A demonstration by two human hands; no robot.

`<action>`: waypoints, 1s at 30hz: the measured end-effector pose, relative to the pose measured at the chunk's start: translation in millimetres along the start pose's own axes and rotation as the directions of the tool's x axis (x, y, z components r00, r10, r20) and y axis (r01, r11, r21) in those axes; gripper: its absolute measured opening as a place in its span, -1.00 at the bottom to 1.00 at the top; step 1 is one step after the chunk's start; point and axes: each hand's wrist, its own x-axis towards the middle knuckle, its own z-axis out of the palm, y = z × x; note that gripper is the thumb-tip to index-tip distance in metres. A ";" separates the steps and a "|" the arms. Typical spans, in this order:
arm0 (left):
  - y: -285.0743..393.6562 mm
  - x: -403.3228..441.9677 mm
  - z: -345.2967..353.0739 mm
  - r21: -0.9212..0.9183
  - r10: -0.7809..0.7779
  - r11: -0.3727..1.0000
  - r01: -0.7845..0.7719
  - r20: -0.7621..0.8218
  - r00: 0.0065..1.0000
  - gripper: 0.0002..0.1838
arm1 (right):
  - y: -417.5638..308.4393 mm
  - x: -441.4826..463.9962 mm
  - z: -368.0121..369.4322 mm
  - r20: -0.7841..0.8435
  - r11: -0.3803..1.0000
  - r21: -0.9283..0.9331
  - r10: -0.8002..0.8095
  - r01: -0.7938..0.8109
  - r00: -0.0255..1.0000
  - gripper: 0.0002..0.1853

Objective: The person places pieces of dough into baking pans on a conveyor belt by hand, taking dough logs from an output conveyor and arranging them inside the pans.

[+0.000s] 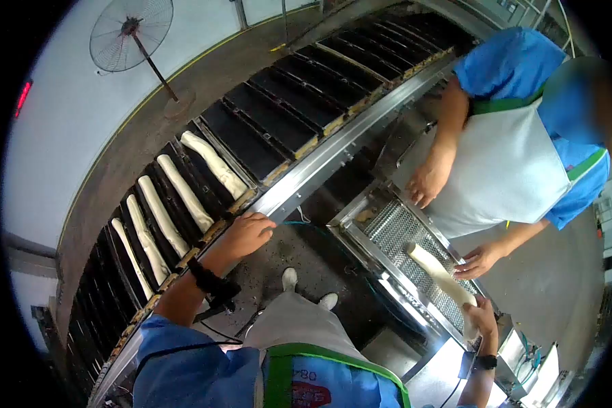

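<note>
Right hand (481, 317): part-closed, grasping the near end of a dough strip (436, 270), which lies along the mesh conveyor (396, 232). Left hand (243, 236): released, fingers loosely bent at the metal rail (299, 185); contact unclear.

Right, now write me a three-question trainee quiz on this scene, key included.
1. True or false: the wearer's right hand touches the dough strip lying on the metal mesh.
2. How many dough strips lie in the black trays?
3. Which is nearest the wearer's left hand?
a) the pedestal fan
b) the steel rail
c) the metal mesh

Key: 1. True. 2. Five. 3. b.
</note>
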 end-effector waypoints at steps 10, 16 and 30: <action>-41.7 3.6 -31.7 0.017 0.153 0.988 -0.152 -0.124 0.980 -0.70 | -95.7 -12.6 63.0 -0.152 0.909 0.241 -0.311 0.341 0.938 -0.57; 10.6 35.4 -59.7 -0.042 0.242 0.970 -0.239 0.266 0.933 -0.72 | -123.4 -19.7 105.2 -0.266 0.874 0.171 -0.403 0.455 0.876 -0.40; 139.7 82.3 -2.4 -0.178 0.668 0.723 -0.667 0.425 0.611 -0.71 | -39.3 -174.1 109.9 -0.686 0.837 0.344 -0.085 0.425 0.723 -0.49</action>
